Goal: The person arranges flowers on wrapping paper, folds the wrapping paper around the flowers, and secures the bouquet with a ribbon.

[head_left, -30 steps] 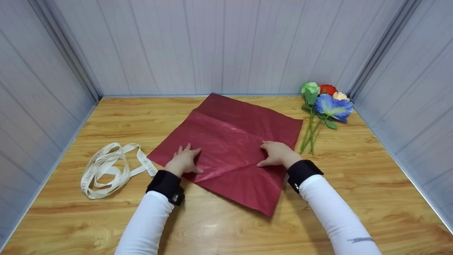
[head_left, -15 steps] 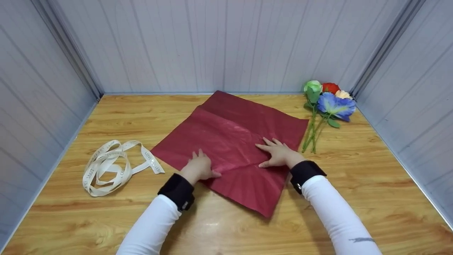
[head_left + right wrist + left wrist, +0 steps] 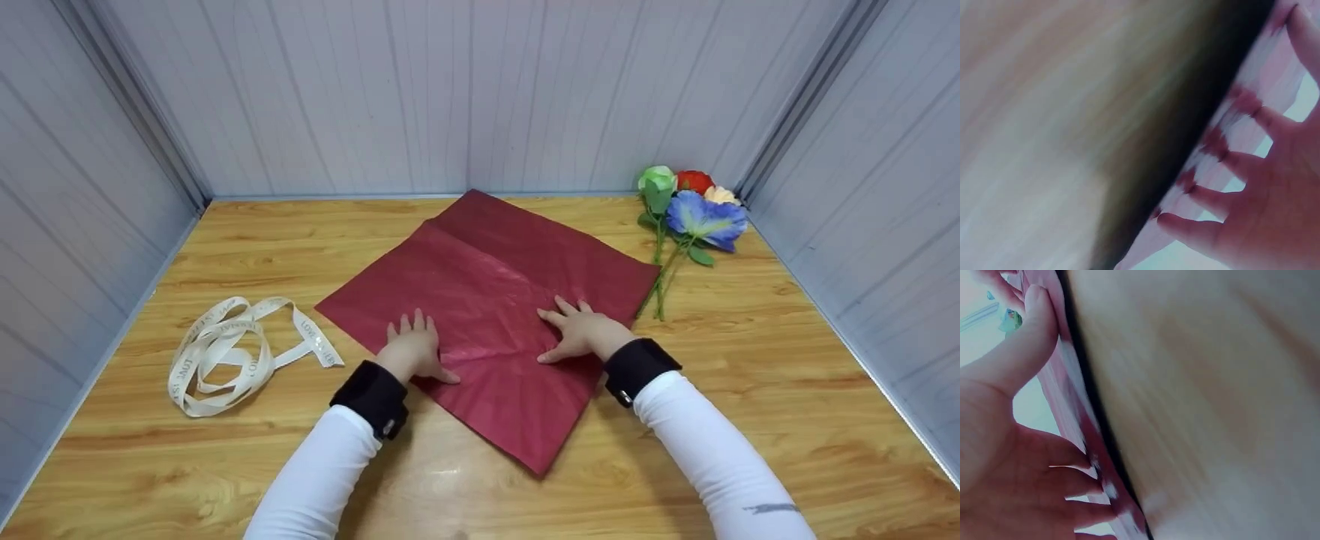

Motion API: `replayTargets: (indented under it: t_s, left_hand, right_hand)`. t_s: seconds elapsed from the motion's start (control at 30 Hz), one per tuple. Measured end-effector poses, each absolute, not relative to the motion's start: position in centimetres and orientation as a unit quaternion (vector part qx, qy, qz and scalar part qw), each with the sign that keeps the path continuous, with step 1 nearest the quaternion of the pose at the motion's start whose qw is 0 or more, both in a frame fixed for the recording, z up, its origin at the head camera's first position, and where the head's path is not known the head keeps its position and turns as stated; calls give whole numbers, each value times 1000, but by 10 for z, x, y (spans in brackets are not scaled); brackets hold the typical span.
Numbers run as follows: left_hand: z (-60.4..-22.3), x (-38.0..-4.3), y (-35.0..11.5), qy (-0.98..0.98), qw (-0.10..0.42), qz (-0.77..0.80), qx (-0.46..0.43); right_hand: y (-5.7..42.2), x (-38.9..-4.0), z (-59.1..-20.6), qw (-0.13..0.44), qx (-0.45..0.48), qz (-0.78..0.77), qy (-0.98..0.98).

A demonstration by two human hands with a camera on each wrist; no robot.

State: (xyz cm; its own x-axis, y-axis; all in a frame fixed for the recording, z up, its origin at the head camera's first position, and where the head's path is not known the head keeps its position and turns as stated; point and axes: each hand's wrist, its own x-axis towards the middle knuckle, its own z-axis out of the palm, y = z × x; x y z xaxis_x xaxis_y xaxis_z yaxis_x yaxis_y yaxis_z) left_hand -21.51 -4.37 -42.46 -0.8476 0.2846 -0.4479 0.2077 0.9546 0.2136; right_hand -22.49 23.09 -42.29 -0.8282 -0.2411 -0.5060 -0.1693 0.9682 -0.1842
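A square sheet of dark red wrapping paper (image 3: 487,277) lies cornerwise on the wooden table, with creases running across it. My left hand (image 3: 414,351) rests on its left front edge, fingers spread and pointing away. On the right part of the sheet, my right hand (image 3: 585,334) presses down with spread fingertips. In the left wrist view the thumb and fingertips of the left hand (image 3: 1022,455) touch the paper (image 3: 1072,382). The right wrist view shows the fingertips of the right hand (image 3: 1264,185) against the paper's surface.
Left of the sheet lies a loosely coiled cream ribbon (image 3: 225,360) with printed letters. Several artificial flowers (image 3: 705,217), green, red, cream and blue, lie at the back right, their stems reaching the paper's right corner. Grey panel walls (image 3: 435,97) enclose the table (image 3: 750,390) at back and sides.
The paper has turned slightly, its near corner shifting left and its right corner now overlapping the flower stems. My left hand moved right along the edge; the right hand stayed nearly in place, fingers spreading.
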Motion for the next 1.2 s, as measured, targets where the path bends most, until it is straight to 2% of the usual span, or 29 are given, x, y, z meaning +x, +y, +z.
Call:
replayTargets:
  t_s: [0.27,0.37,0.57,1.2]
  left_hand:
    - [-424,-205,-37,952,227,114,170]
    - [-425,-200,-29,945,238,127,186]
    - [-427,-197,-22,945,263,107,166]
    - [-424,-195,-22,945,260,94,174]
  right_hand:
    - [226,-218,-425,265,-102,-56,957]
    - [222,-215,-425,269,-88,-47,958]
    - [213,-211,-424,265,-74,-15,961]
    - [215,-210,-429,226,-94,10,970]
